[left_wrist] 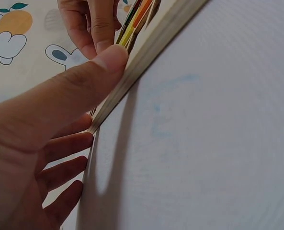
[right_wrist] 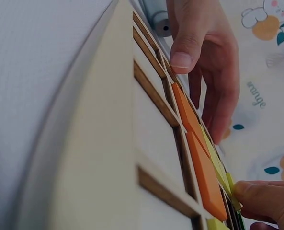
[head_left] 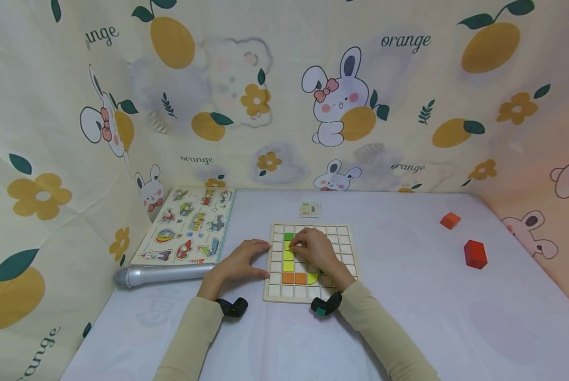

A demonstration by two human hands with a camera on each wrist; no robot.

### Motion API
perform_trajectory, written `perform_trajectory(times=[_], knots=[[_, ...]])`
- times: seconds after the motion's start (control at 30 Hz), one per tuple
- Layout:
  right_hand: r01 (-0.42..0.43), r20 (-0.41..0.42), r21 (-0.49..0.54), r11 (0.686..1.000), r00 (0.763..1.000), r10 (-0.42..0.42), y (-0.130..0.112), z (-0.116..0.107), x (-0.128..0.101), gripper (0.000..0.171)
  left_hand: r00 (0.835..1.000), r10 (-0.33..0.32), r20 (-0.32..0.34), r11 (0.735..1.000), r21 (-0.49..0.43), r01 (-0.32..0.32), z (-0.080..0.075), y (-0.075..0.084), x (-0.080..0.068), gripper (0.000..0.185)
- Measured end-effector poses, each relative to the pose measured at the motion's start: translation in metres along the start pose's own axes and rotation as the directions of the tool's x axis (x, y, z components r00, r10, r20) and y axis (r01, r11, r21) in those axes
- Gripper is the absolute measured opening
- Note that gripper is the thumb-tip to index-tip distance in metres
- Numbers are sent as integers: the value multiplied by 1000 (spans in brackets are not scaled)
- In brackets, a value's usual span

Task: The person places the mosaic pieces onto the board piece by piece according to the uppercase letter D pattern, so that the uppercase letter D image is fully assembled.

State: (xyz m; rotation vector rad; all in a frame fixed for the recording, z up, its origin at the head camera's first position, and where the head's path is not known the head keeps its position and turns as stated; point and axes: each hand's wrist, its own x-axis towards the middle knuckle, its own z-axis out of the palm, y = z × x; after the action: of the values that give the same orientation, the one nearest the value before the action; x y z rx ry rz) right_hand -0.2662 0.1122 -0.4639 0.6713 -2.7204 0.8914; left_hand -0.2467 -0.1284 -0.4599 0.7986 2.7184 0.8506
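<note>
A wooden grid board (head_left: pixel 334 248) lies flat on the table in front of me. In its left columns sit a green tile (head_left: pixel 289 236), yellow tiles (head_left: pixel 288 264) and orange tiles (head_left: pixel 294 278). My left hand (head_left: pixel 264 259) rests against the board's left edge, with its thumb (left_wrist: pixel 108 60) pressed on the rim and its fingers lying alongside. My right hand (head_left: pixel 294 245) reaches over the board, its fingertips (right_wrist: pixel 259 196) pinching a yellow-green tile (right_wrist: pixel 230 184) just below the green one. The hand hides part of that tile.
A small pattern card (head_left: pixel 310 209) lies just behind the board. Two red blocks (head_left: pixel 450 220) (head_left: pixel 475 254) sit at the right. A vehicle peg puzzle (head_left: pixel 189 225) and a silver microphone (head_left: pixel 161 274) lie at the left. Printed cloth walls enclose the table.
</note>
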Motion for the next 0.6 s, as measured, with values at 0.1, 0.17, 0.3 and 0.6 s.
perform_trajectory(times=[0.1,0.17,0.3,0.6], knots=[[15,-9,2,1000,1000,-15,0,1,0,4,1000,-3,-1,1000,0,3,-1,1,0,74],[20,-13,3,1000,1000,-20,1,3,0,4,1000,-1,2,1000,0,1,-1,2,0,75],[14,-12,4,1000,1000,-14,3,6,0,5,1000,5,6,1000,-4,-5,-2,3,0,75],[-16,-51,40,999,999,18,1,-6,-4,6,1000,-9,14,1000,-2,9,-1,5,1,75]])
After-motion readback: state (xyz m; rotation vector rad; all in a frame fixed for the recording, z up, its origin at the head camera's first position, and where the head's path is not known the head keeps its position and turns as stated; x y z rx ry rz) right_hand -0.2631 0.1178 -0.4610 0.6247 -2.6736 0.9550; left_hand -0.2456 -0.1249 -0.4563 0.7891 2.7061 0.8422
